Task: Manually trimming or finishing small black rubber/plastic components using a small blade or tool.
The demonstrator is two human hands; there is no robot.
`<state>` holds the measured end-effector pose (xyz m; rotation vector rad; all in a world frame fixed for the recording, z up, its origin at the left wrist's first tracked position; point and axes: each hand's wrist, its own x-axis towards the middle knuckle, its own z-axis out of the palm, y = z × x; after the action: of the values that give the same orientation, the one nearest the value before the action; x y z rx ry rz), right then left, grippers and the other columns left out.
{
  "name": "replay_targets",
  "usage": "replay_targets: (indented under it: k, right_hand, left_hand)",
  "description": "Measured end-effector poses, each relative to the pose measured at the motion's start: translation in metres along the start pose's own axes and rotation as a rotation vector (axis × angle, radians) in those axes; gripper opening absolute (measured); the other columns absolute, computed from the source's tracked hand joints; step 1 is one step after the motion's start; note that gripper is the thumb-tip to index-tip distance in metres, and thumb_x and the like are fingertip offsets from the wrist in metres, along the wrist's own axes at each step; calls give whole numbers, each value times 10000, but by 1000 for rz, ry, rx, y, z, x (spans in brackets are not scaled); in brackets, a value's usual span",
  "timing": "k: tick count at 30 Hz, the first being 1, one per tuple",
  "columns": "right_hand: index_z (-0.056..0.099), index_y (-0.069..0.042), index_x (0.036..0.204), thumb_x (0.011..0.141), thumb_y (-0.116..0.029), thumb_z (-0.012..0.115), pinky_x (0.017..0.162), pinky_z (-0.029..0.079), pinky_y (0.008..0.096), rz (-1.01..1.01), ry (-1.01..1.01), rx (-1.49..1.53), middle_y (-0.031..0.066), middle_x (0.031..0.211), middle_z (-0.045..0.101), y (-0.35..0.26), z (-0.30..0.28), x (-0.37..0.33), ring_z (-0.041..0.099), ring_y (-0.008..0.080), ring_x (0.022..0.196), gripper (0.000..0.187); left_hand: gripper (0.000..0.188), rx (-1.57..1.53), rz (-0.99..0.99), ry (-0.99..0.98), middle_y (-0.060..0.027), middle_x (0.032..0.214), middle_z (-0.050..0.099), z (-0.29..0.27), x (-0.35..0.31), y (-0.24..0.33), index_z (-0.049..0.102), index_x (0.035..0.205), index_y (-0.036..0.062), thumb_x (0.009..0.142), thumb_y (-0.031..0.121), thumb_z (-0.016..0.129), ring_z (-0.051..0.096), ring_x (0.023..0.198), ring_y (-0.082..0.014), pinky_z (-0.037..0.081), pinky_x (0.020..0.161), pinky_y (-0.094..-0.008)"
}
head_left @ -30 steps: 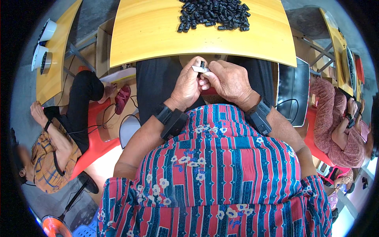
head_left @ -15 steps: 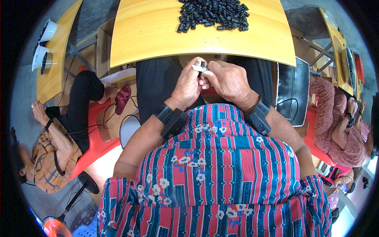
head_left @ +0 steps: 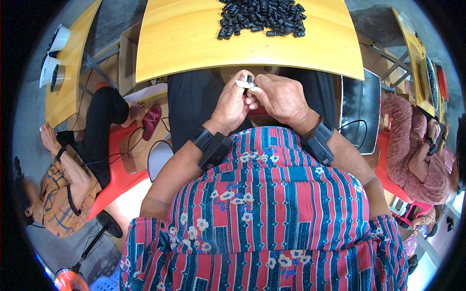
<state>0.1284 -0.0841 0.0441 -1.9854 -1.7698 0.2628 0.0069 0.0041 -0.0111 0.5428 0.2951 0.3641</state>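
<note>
Just beyond my lap, below the near edge of the table, my two hands meet. My left hand [head_left: 229, 107] is closed, with its thumb and fingers pinching a small black plastic piece [head_left: 249, 78]. Closed against it from the other side is my right hand [head_left: 284, 99], its thumb pressed on a small flat white piece [head_left: 244, 84] that lies across the black one. The fingers partly hide both pieces. On the yellow table [head_left: 194, 51] ahead is a pile of small black plastic pieces [head_left: 262, 18] that look like cord locks.
Dark boxy bands sit on both my wrists. An open black-lined box [head_left: 360, 111] stands right of my legs. At left, a co-worker [head_left: 68, 189] sits by another table with white tubs [head_left: 49, 70]; another person [head_left: 420, 160] sits at right. Cables hang near both sides.
Almost nothing differs; both hands stay pinched together in the same place with the pieces between them.
</note>
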Motion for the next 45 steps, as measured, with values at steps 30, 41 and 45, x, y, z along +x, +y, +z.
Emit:
replay_targets:
  k: [30,41,45]
  right_hand:
    - [653,-39,1032,771,-216,728,732,509,300,149,114,622,148,927,674,8,7,-1,671,252,829,324]
    - [651,-52,999,781,-191,694,721,505,364,234,327,153,149,875,635,37,-27,26,621,329,811,262]
    - [655,-94,994,788,-178,662,715,496,409,156,354,0,129,895,627,60,-31,51,605,338,820,223]
  left_hand:
    - [332,17,-39,-17,17,879,532,-1,1,-3,500,1204,64,1010,306,383,412,659,-45,361,561,-189]
    - [169,-92,-115,-6,15,781,473,-1,-3,5,496,955,112,990,273,454,410,621,-72,358,526,-199]
    - [114,-58,-189,13,25,782,459,1,2,5,498,975,107,971,221,492,407,624,-64,354,526,-187]
